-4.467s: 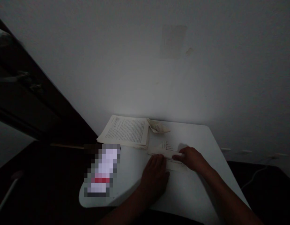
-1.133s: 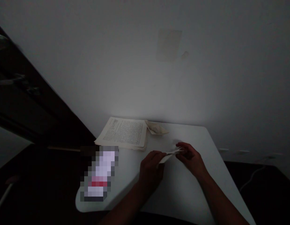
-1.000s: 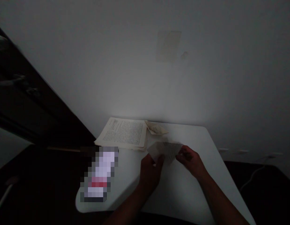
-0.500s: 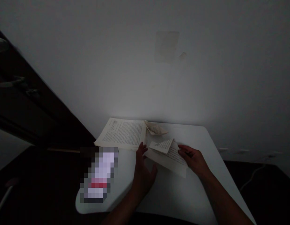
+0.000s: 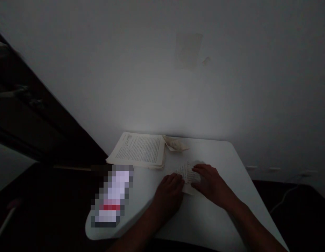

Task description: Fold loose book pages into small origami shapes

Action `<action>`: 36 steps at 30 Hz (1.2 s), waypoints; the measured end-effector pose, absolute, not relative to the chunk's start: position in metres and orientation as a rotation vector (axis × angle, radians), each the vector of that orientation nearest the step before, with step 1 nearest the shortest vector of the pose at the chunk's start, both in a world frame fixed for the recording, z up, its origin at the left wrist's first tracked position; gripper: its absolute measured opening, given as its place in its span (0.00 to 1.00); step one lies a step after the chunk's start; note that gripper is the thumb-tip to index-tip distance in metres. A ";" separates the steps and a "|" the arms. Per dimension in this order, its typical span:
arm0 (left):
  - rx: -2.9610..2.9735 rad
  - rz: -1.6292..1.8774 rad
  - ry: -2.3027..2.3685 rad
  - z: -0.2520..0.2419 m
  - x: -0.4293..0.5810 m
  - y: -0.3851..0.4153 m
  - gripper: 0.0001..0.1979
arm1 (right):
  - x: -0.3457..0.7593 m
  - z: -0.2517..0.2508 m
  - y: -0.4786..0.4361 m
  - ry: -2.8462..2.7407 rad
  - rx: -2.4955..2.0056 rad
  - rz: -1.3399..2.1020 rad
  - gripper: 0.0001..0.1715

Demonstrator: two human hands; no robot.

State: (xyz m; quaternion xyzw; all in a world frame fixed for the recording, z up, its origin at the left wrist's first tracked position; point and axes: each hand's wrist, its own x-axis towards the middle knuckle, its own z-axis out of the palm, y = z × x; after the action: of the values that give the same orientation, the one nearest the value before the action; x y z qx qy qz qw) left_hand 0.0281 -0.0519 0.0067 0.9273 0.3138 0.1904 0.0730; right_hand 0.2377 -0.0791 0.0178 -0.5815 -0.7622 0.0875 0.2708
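Note:
A folded sheet of printed paper (image 5: 188, 173) lies on the white table, with a crease running down its middle. My left hand (image 5: 170, 190) presses on its left part, fingers closed together and hiding that side. Over the sheet's right edge is my right hand (image 5: 208, 182), thumb and fingers apart, the fingertips at the paper. Farther back stands a folded paper piece (image 5: 176, 144) with raised points. Beside it, to the left, lies a stack of printed pages (image 5: 141, 148).
The white table (image 5: 214, 150) has rounded corners and meets a plain wall (image 5: 125, 70). A blurred-out phone-like object (image 5: 115, 192) rests at its left front. A dark door (image 5: 33, 105) is on the left, and a cable (image 5: 284, 197) hangs beyond the table's right edge.
The sheet has come down from a tilted, held-up position to lie on the table, its flap folded over. My left hand moved right onto it; my right hand loosened its pinch on the edge.

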 end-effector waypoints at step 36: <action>2.742 0.536 0.972 0.017 0.008 -0.040 0.08 | 0.241 0.016 -0.096 -2.259 -1.470 0.039 0.15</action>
State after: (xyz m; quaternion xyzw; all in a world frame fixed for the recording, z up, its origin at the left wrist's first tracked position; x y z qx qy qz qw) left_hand 0.0080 -0.0404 0.0171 0.9230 0.3273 0.1803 0.0915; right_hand 0.2409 -0.0964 0.0163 -0.5318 -0.8173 0.0142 0.2212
